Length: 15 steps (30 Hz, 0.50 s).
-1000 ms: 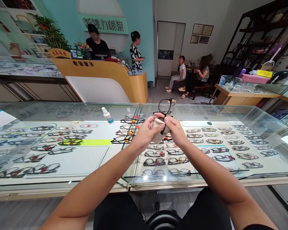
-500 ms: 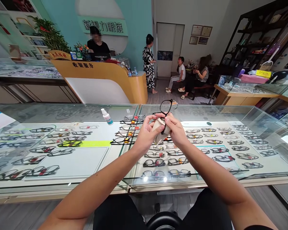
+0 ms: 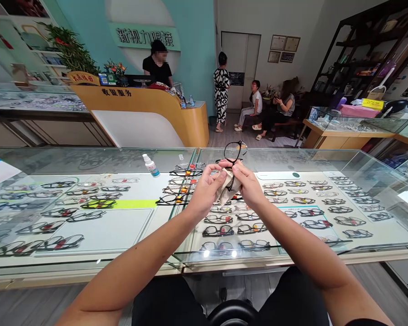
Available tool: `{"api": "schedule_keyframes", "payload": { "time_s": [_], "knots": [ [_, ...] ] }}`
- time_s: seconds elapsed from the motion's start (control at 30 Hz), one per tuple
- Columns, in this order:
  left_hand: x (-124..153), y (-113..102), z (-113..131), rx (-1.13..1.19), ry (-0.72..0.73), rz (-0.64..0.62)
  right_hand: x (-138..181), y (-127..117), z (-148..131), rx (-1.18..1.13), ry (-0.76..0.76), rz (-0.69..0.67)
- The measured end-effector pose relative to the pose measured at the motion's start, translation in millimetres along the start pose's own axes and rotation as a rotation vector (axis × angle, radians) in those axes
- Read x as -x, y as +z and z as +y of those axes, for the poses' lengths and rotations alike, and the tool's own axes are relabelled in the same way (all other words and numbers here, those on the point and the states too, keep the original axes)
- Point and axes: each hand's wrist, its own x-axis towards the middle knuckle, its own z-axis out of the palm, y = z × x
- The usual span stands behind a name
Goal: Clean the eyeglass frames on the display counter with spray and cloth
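Above the glass counter I hold a pair of dark-rimmed eyeglasses [image 3: 232, 151] on end, one lens up and clear of my fingers. A cream cloth [image 3: 226, 195] is wrapped about the lower lens and hangs below my hands. My left hand [image 3: 206, 186] pinches the cloth against that lens. With thumb and fingers closed, my right hand [image 3: 247, 181] grips the frame near its middle. The cloth and my fingers hide most of the lower half. Left of my hands, several eyeglasses [image 3: 175, 198] lie in a column on the glass top.
A white spray bottle [image 3: 151, 165] stands on the glass counter [image 3: 146, 158], left of the eyeglasses column. Rows of frames [image 3: 218, 231] lie under the glass. Beyond are a wooden cashier desk [image 3: 149, 100] with a person [image 3: 157, 65] behind it, and another person [image 3: 221, 90] standing.
My hands keep hold of the eyeglasses and cloth, with the upper lens shifted slightly left. Behind the desk a person moved right; the standing person moved right and turned away.
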Motion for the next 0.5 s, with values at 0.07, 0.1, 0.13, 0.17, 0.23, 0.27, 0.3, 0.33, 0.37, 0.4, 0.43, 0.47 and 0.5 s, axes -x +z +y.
{"api": "schedule_keyframes", "payload": {
  "time_s": [0.07,0.1,0.13,0.17,0.23,0.27,0.3,0.33,0.37,0.4,0.43,0.47,0.5],
  "knots": [
    [-0.1,0.6,1.0,-0.019,0.032,0.003,-0.1,-0.4,0.2,0.031,0.006,0.003],
    [0.0,0.9,1.5,-0.029,0.044,0.002,-0.2,-0.7,0.5,0.045,0.008,0.004],
    [-0.1,1.1,1.9,-0.038,0.055,0.000,-0.3,-1.0,0.8,0.056,0.007,0.004],
    [-0.3,1.2,2.1,-0.046,0.065,-0.002,-0.4,-1.3,1.3,0.062,0.001,0.004],
    [-0.8,0.5,1.6,-0.059,0.090,0.000,-0.6,-2.0,2.6,0.069,-0.013,0.005],
    [-1.1,-0.2,0.9,-0.070,0.099,0.006,-0.6,-2.3,3.3,0.074,-0.017,0.007],
    [-1.3,-0.9,0.0,-0.085,0.106,0.018,-0.6,-2.4,4.0,0.081,-0.018,0.010],
    [-1.4,-1.7,-1.0,-0.102,0.114,0.031,-0.5,-2.4,4.6,0.088,-0.015,0.013],
    [-1.3,-2.4,-2.0,-0.116,0.128,0.045,-0.5,-2.2,5.0,0.093,-0.012,0.015],
    [-1.2,-3.0,-2.9,-0.125,0.145,0.059,-0.4,-1.8,5.2,0.097,-0.008,0.014],
    [-1.2,-3.4,-3.5,-0.129,0.162,0.070,-0.3,-1.4,5.2,0.098,-0.006,0.013],
    [-1.2,-3.6,-3.8,-0.128,0.173,0.076,-0.2,-1.0,5.0,0.096,-0.005,0.013],
    [-1.4,-3.7,-3.6,-0.124,0.175,0.077,-0.1,-0.5,4.6,0.092,-0.005,0.013]
  ]
}}
